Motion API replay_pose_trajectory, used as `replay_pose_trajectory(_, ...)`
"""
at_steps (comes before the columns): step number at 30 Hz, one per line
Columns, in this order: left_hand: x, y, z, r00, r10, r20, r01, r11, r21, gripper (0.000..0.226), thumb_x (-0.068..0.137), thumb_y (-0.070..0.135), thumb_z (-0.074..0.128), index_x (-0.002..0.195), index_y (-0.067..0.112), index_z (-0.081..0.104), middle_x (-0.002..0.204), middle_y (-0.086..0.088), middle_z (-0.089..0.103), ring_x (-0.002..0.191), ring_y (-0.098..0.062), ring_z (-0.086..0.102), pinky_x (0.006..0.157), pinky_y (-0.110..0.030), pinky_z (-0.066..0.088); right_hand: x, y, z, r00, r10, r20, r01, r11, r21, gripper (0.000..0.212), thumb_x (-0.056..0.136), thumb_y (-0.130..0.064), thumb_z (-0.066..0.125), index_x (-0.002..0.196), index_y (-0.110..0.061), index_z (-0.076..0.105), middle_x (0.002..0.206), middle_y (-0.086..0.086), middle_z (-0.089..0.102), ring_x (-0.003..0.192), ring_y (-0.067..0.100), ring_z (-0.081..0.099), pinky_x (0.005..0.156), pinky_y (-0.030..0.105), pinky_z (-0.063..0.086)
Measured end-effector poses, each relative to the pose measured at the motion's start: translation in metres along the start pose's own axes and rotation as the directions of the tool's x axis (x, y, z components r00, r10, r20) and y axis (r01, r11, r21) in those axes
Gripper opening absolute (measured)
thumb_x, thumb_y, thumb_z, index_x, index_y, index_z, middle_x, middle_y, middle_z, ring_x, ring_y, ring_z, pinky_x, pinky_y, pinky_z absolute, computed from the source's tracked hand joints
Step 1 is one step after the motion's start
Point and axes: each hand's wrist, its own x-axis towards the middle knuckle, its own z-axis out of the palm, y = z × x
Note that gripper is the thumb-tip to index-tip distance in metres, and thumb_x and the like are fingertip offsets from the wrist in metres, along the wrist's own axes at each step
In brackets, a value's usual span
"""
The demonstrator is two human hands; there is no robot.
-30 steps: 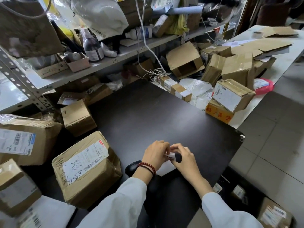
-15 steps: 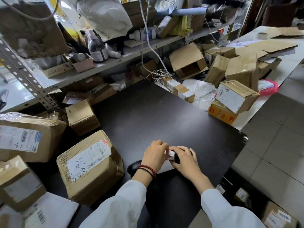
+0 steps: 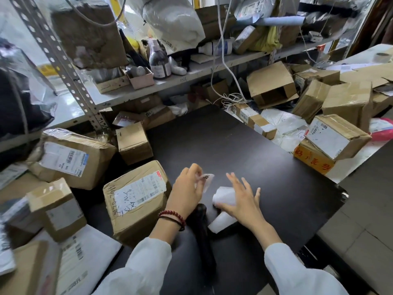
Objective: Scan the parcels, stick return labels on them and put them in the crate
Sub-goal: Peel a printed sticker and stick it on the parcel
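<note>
Now that your hands have come apart, where half a second ago they were pinched together over one small white piece, the peel looks done and a return label is free to be stuck.

Take the nearest taped parcel [image 3: 136,199] as your marker. It is a dented brown cardboard box, glossy with packing tape, with a white shipping label on top bearing barcodes and handwriting. The matt black tabletop [image 3: 234,150] runs out to its right, smooth and flat with a rounded corner. More cardboard parcels, creased and taped, lie behind it and to its left. I cannot pick out a crate anywhere.

Just right of the parcel, near its front corner, lies a long black object with a rounded head, probably the scanner [image 3: 202,228]. Right of that, your right hand [image 3: 242,201] has its fingers straight and spread, pressing on a curled white backing sheet [image 3: 224,195] that is thin, papery and partly rolled.

Your left hand [image 3: 186,190], a dark red bead bracelet at its wrist, is beside the parcel's right edge and pinches the label [image 3: 208,180] at one end. The label is small, thin and floppy, with dark print on it, and blurred by motion. It is held above the tabletop and touches no parcel, so sticking it on is the step in hand, and this parcel is the closest candidate.
</note>
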Motion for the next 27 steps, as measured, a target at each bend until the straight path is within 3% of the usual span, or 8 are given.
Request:
replay_pose_trajectory(5,-0.029,-0.022,-0.046,0.966,-0.189,-0.176,0.175,0.980,-0.095,0.005,0.092,0.019,0.057,0.092,0.020,0.051,0.093,0.002,0.056,0.088,-0.015,0.050,0.074,-0.026,0.036,0.011,-0.045,0.004,0.976,-0.154,-0.152,0.168,0.982,0.085,0.074,0.084,-0.060,0.058,0.146,-0.031,0.031,0.156,-0.012,0.025,0.145,0.011,0.017,0.118,0.048,0.000)
replay_pose_trajectory(9,-0.058,-0.049,-0.074,0.898,-0.357,-0.256,0.339,0.934,-0.115,0.006,0.091,0.022,0.059,0.091,0.020,0.053,0.089,0.000,0.057,0.085,-0.017,0.053,0.072,-0.026,0.037,0.011,-0.081,0.013,0.953,-0.257,-0.161,0.287,0.935,0.210,0.065,0.083,-0.057,0.061,0.139,-0.029,0.042,0.150,-0.012,0.035,0.137,0.009,0.027,0.117,0.036,0.018)
replay_pose_trajectory(12,-0.075,-0.064,-0.081,0.839,-0.463,-0.285,0.461,0.884,-0.078,0.008,0.089,0.027,0.061,0.088,0.023,0.053,0.093,-0.001,0.059,0.088,-0.020,0.056,0.071,-0.027,0.041,0.007,-0.105,0.021,0.960,-0.268,-0.079,0.279,0.897,0.344,0.063,0.085,-0.051,0.063,0.139,-0.027,0.042,0.148,-0.010,0.037,0.135,0.008,0.027,0.106,0.022,0.021)
replay_pose_trajectory(15,-0.085,-0.067,-0.078,0.778,-0.542,-0.317,0.555,0.830,-0.055,0.015,0.086,0.038,0.062,0.090,0.026,0.056,0.104,-0.001,0.053,0.093,-0.020,0.055,0.073,-0.030,0.046,0.006,-0.122,0.031,0.971,-0.235,0.046,0.195,0.885,0.422,0.067,0.086,-0.049,0.063,0.142,-0.022,0.039,0.148,-0.004,0.037,0.137,0.013,0.032,0.107,0.024,0.025)
replay_pose_trajectory(19,-0.093,-0.069,-0.077,0.695,-0.579,-0.426,0.680,0.722,0.127,0.059,0.077,0.057,0.065,0.126,0.030,0.047,0.127,-0.003,0.043,0.115,-0.025,0.044,0.083,-0.035,0.044,0.005,-0.136,0.042,0.958,-0.169,0.230,0.049,0.891,0.451,0.080,0.086,-0.051,0.064,0.149,-0.018,0.028,0.152,0.003,0.035,0.139,0.019,0.034,0.110,0.032,0.030)
replay_pose_trajectory(22,-0.098,-0.083,-0.080,0.587,-0.782,-0.211,0.756,0.622,-0.204,0.095,0.074,0.062,0.066,0.145,0.016,0.026,0.147,-0.009,0.036,0.131,-0.029,0.038,0.103,-0.040,0.036,0.008,-0.145,0.046,0.947,-0.129,0.294,-0.025,0.883,0.468,0.074,0.088,-0.049,0.062,0.148,-0.019,0.030,0.148,0.002,0.043,0.135,0.020,0.041,0.105,0.029,0.034)
replay_pose_trajectory(24,-0.100,-0.090,-0.078,0.589,-0.807,-0.053,0.713,0.549,-0.436,0.085,0.077,0.060,0.064,0.143,0.015,0.033,0.141,-0.007,0.047,0.126,-0.025,0.046,0.104,-0.037,0.039,0.011,-0.149,0.046,0.949,-0.117,0.294,-0.039,0.878,0.477,0.065,0.091,-0.045,0.059,0.145,-0.019,0.034,0.145,0.001,0.046,0.134,0.020,0.042,0.101,0.026,0.034)
replay_pose_trajectory(27,-0.101,-0.088,-0.073,0.631,-0.769,-0.102,0.635,0.588,-0.501,0.065,0.082,0.059,0.059,0.133,0.022,0.047,0.129,0.001,0.058,0.116,-0.020,0.053,0.099,-0.035,0.042,0.012,-0.149,0.041,0.952,-0.129,0.277,-0.031,0.860,0.509,0.057,0.094,-0.042,0.056,0.143,-0.018,0.037,0.144,0.001,0.047,0.133,0.019,0.042,0.100,0.026,0.034)
